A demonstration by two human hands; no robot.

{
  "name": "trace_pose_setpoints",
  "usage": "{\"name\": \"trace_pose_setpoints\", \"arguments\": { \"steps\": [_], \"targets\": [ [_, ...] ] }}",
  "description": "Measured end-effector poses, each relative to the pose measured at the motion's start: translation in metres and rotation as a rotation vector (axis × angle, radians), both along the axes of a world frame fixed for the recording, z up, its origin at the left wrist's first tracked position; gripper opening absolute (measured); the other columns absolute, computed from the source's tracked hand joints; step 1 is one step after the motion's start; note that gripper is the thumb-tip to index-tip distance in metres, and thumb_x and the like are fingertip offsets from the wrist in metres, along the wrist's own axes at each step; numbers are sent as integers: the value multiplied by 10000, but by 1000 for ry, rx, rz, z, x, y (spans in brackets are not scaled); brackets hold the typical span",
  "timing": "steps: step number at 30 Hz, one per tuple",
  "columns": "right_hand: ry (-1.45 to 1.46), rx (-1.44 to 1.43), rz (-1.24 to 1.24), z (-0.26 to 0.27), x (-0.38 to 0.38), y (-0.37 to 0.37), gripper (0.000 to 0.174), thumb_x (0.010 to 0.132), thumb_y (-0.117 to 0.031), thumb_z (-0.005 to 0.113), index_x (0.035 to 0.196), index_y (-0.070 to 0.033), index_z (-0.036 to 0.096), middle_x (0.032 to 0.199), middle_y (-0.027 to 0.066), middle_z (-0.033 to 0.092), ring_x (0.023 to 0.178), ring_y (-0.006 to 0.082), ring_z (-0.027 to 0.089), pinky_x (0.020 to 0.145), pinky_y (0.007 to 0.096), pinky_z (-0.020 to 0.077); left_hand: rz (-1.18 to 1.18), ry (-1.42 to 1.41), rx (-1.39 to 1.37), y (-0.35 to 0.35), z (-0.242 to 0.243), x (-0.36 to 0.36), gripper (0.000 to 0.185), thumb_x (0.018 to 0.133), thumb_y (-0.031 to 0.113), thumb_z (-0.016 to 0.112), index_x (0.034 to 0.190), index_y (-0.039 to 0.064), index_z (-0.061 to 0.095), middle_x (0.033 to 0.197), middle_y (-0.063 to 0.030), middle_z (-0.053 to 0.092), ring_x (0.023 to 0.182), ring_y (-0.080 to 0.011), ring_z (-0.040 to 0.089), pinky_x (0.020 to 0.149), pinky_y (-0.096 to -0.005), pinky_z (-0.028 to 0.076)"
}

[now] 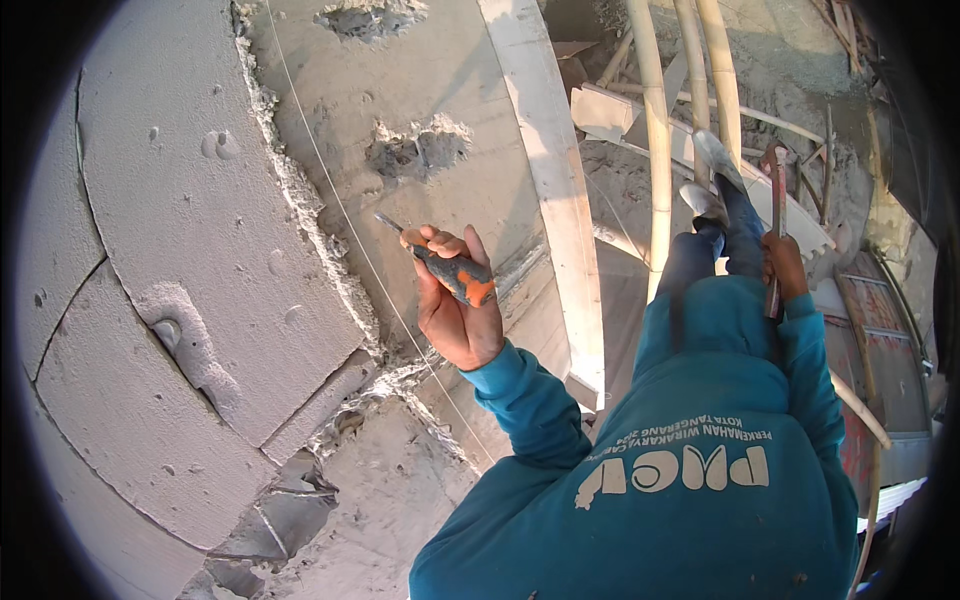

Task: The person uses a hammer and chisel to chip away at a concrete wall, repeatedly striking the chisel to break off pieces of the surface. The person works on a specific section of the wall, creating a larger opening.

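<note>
My left hand (466, 307) is raised in front of a concrete surface (465, 67), palm showing. Its fingers close around a screwdriver-like tool (454, 271) with a worn black and orange handle. The tool's short metal shank points up and left towards the concrete, close to a taut string (352, 225); contact cannot be told. Above the tip lies a rough chipped hollow (420, 150), and a second hollow (371, 19) is farther up. Down by my right leg, my right hand (784, 266) grips a hammer (778, 191) with a worn reddish handle, head upward.
Pale masonry blocks (210, 202) with open joints and a ragged mortar edge (300, 202) fill the left. A pale straight strip (559, 187) edges the concrete. My shoes (709, 199) are by upright-looking bamboo poles (654, 150). Broken boards (607, 112) and debris lie below.
</note>
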State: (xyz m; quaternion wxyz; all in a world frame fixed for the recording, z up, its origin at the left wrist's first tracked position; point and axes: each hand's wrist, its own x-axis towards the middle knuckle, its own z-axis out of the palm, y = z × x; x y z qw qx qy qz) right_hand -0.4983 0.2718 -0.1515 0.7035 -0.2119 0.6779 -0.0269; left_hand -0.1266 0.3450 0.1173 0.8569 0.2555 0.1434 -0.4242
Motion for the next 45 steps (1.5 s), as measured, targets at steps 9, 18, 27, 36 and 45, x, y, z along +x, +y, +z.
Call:
{"name": "trace_pose_setpoints", "arguments": {
  "steps": [9, 18, 27, 36, 45],
  "targets": [
    [-46, 12, -70, 24, -1, 23, 192, 820, -237, 569, 728, -100, 469, 551, -23, 389, 408, 103, 402, 360, 298, 379, -115, -273, 217, 38, -23, 1, 365, 995, 161, 474, 1309, -21, 434, 1028, -110, 584, 962, -252, 580, 1107, -434, 367],
    [-130, -18, -227, 26, -11, 33, 184, 837, -212, 561, 718, -98, 480, 554, -38, 371, 415, 92, 378, 373, 304, 371, -204, -364, 348, 78, -22, -12, 382, 982, 183, 511, 1293, -24, 433, 1006, -70, 574, 937, -214, 579, 1110, -479, 353],
    [-330, 186, -387, -49, -55, 26, 127, 833, -166, 509, 759, -63, 497, 559, -28, 402, 426, 92, 354, 407, 281, 344, -238, -445, 353, 106, -15, -25, 380, 973, 153, 504, 1294, -35, 426, 1019, -78, 567, 938, -212, 579, 1087, -532, 366],
    [-102, 95, -654, -63, -110, 74, 103, 797, -153, 492, 829, -65, 450, 568, 45, 403, 465, 194, 398, 446, 357, 378, -323, -428, 295, 106, -29, -32, 368, 967, 176, 518, 1276, -17, 466, 1158, -102, 585, 1074, -246, 572, 1066, -547, 382],
    [353, 199, 19, -76, -174, 104, 86, 814, -111, 479, 774, -35, 482, 519, 61, 356, 412, 191, 345, 410, 379, 290, -292, -393, 236, 59, -37, -30, 383, 956, 147, 540, 1284, -39, 469, 1101, -98, 558, 980, -238, 578, 1031, -525, 447]
  ]
}}
